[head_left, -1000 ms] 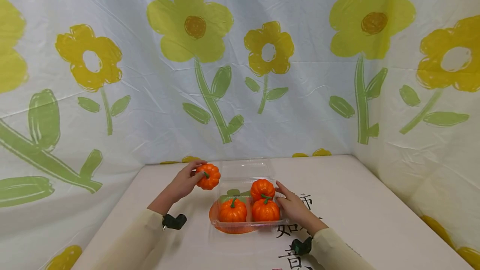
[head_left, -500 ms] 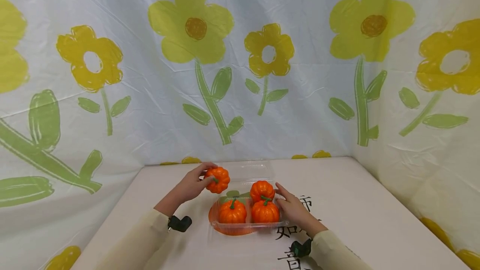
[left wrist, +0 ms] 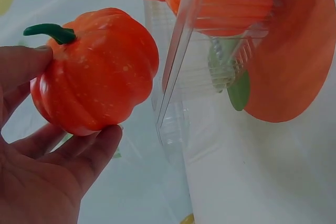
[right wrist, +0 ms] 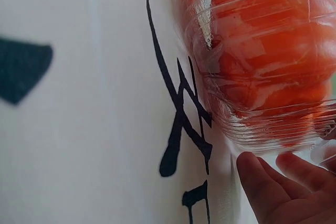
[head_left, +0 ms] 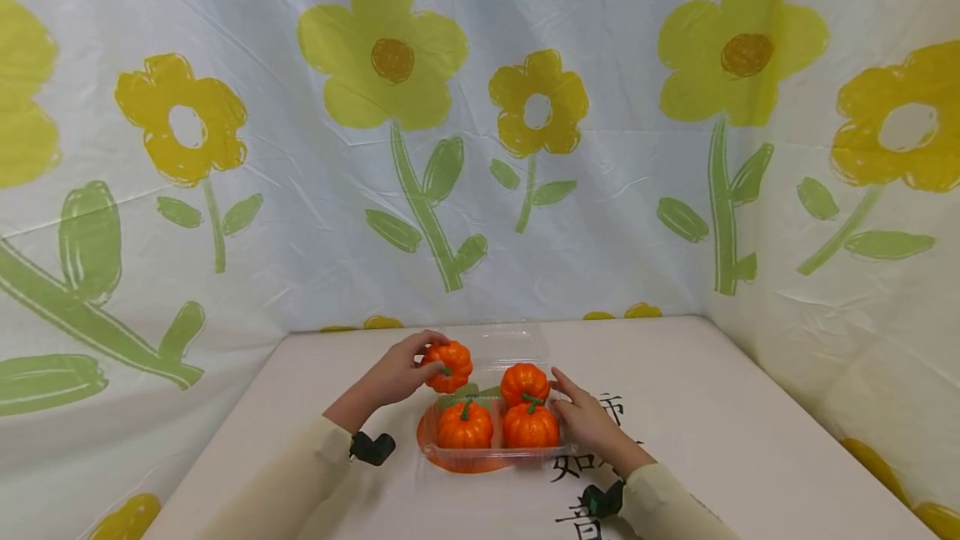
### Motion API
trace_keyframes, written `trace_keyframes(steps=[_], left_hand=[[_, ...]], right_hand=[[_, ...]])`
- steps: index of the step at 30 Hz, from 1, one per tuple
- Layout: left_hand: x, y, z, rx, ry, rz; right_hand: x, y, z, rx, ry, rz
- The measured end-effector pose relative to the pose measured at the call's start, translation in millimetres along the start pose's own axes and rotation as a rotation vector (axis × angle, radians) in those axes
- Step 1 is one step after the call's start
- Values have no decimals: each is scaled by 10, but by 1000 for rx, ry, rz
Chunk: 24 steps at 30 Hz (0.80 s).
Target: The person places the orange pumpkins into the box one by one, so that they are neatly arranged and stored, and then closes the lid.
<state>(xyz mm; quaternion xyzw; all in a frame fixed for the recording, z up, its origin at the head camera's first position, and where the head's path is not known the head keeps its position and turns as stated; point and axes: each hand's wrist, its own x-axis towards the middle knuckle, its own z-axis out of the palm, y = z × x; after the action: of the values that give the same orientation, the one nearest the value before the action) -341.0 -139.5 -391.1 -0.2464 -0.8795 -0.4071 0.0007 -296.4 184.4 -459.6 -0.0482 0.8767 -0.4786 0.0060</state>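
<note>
My left hand (head_left: 401,372) holds a small orange toy pumpkin (head_left: 448,367) with a green stem, thumb on one side and fingertips underneath. In the head view it hangs over the back left part of a clear plastic clamshell box (head_left: 495,450). Three more pumpkins sit in the box: one at front left (head_left: 465,425), one at front right (head_left: 531,426) and one at back right (head_left: 524,383). My right hand (head_left: 588,415) is at the box's right side; in the right wrist view its fingertips (right wrist: 249,163) are right at the ribbed clear wall (right wrist: 273,135).
The box's clear lid (head_left: 498,346) lies folded back behind it. Under the box the pale tablecloth (head_left: 697,432) bears a printed orange fruit (head_left: 468,463), with black characters (head_left: 577,465) to the right. A flower-print curtain (head_left: 600,173) rises behind and at the sides.
My left hand has moved right with its pumpkin, from beside the box to over its back left part. My right hand and the three boxed pumpkins have stayed in place.
</note>
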Motion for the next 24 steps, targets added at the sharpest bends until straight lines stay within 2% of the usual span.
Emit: trace_keyframes(steps=[8, 24], left_hand=[[24, 46, 72, 95, -21, 74], [58, 37, 196, 191, -59, 54]], right_hand=[[5, 1, 4, -13, 4, -9], [-5, -8, -2, 15, -12, -5]])
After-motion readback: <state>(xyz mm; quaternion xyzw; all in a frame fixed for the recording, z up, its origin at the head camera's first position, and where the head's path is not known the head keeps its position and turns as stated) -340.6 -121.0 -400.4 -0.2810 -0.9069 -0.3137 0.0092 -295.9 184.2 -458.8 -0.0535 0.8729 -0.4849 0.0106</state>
